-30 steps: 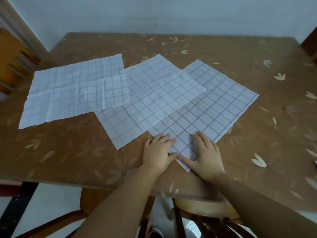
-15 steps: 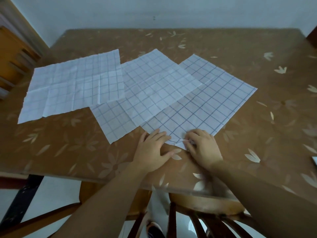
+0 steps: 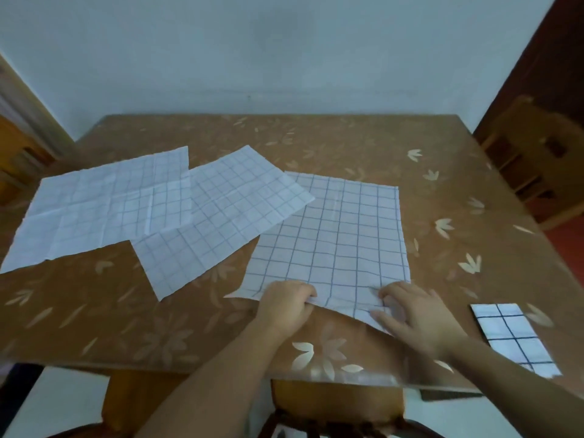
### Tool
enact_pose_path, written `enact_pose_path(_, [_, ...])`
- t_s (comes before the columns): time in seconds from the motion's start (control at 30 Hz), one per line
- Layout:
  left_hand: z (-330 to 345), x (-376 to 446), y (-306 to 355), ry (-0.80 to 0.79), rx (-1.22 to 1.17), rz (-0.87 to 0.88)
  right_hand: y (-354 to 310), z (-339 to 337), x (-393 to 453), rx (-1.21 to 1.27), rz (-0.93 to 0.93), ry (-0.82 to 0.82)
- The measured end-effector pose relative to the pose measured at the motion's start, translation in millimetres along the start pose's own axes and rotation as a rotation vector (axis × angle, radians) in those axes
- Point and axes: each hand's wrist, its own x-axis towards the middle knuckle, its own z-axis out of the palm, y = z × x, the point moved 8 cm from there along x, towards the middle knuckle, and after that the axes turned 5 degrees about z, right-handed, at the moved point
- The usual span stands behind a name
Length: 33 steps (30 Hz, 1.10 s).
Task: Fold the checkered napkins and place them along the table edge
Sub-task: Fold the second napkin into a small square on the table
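1. Under everything we see the brown table point(image 3: 347, 147), its glossy cover printed with pale leaves, reaching from the far wall to the near edge.
2. On its left part lies the creased left napkin point(image 3: 94, 213), spread flat, its right edge overlapping the middle napkin point(image 3: 227, 216).
3. We find the middle napkin lying askew, one corner pointing toward the near edge and its right corner resting on top of the right napkin point(image 3: 341, 235).
4. We see the right napkin spread square to the table, with bolder blue lines, its near edge lifted slightly off the surface where both hands hold it.
5. At the far right, close to the near edge, we note a folded napkin point(image 3: 512, 336), a narrow strip lying well apart from the unfolded three.
6. We see the right hand point(image 3: 417, 311) at the near right corner of the right napkin, thumb under the cloth and fingers bent over it, pinching the corner.
7. We see the left hand point(image 3: 287, 305) further left on the same near edge, fingers curled, gripping the cloth.
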Motion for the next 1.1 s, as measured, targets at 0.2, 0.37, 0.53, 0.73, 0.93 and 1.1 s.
enact_pose_path(0.2, [25.2, -6.5, 53.8, -0.192, 0.13, -0.024, -10.8, 19.9, -23.7, -0.247, -0.087, -0.159])
enact_pose_path(0.37, [14.1, -20.0, 70.6, -0.229, 0.177, -0.077, 4.4, 15.2, -34.4, -0.215, -0.035, -0.234])
enact_pose_path(0.53, [-2.4, -41.2, 64.9, -0.331, 0.098, -0.213, 21.6, -4.8, -48.3, -0.163, 0.068, -0.332])
enact_pose_path(0.73, [-24.3, -59.5, 73.7, -0.395, 0.147, -0.203, 34.7, -37.3, -71.6, -0.124, 0.291, -0.318])
enact_pose_path(0.93, [-43.4, -90.6, 76.5, -0.317, 0.117, -0.203, 33.9, -56.7, -107.5, -0.001, 0.426, -0.23])
enact_pose_path(1.1, [-71.7, -85.5, 73.2, -0.093, 0.024, -0.233, 38.6, -71.9, -112.0, 0.167, 0.546, -0.035])
